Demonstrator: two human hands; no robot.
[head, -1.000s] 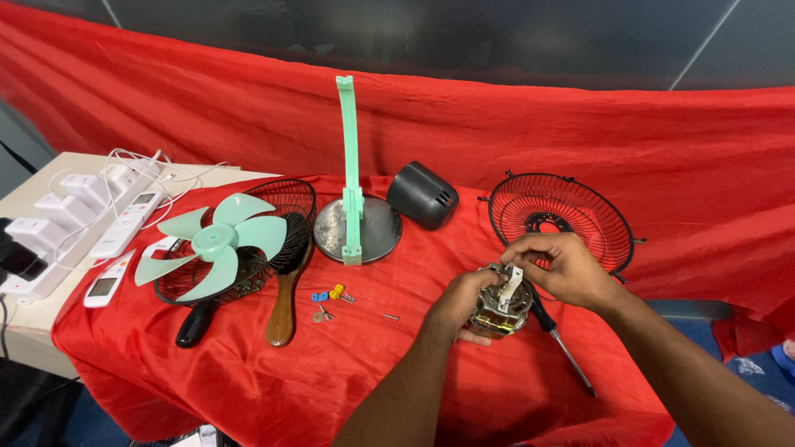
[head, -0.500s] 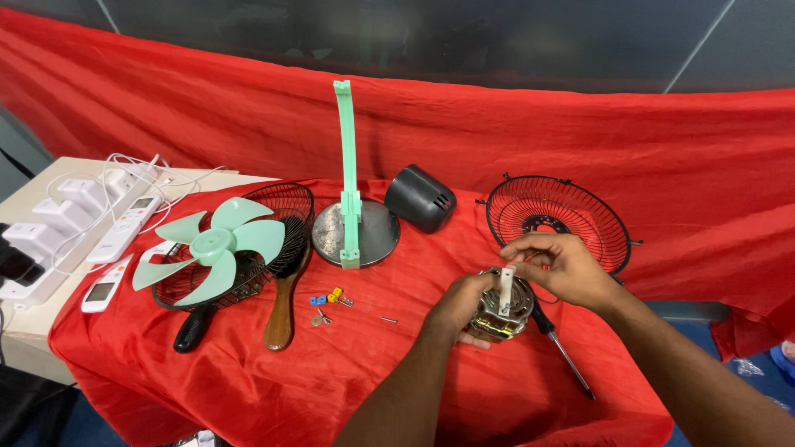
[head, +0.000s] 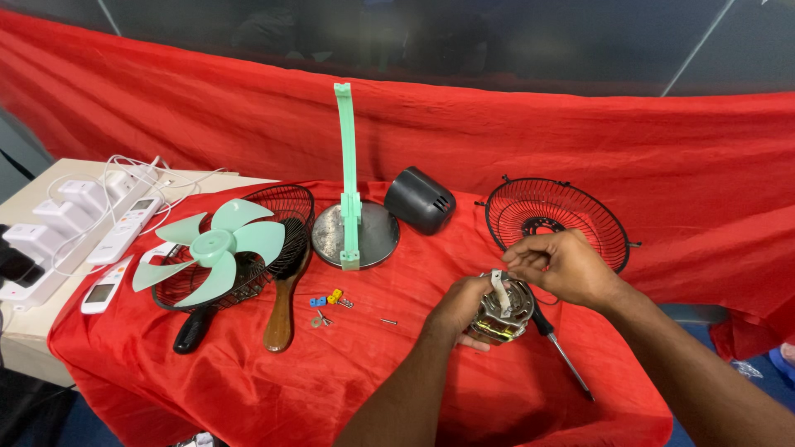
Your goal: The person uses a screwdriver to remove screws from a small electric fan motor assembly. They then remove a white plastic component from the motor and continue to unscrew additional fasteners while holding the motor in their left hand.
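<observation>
Motor [head: 502, 310] sits low on the red-draped table [head: 248, 389], cupped by the left hand [head: 460, 308] while the right hand [head: 563, 266] pinches a small pale piece at its top, the step seemingly fine work needing steady fingers.

Both bare forearms come up from the near edge and meet right of centre. The left hand [head: 457, 305] is the nearer one, its fingers curled and closed in a cupping grip, the knuckles turned up. The right hand [head: 563, 266] is a little farther and higher, palm down, wrist bent to the left, with thumb and fingertips [head: 512, 263] pinched together
</observation>
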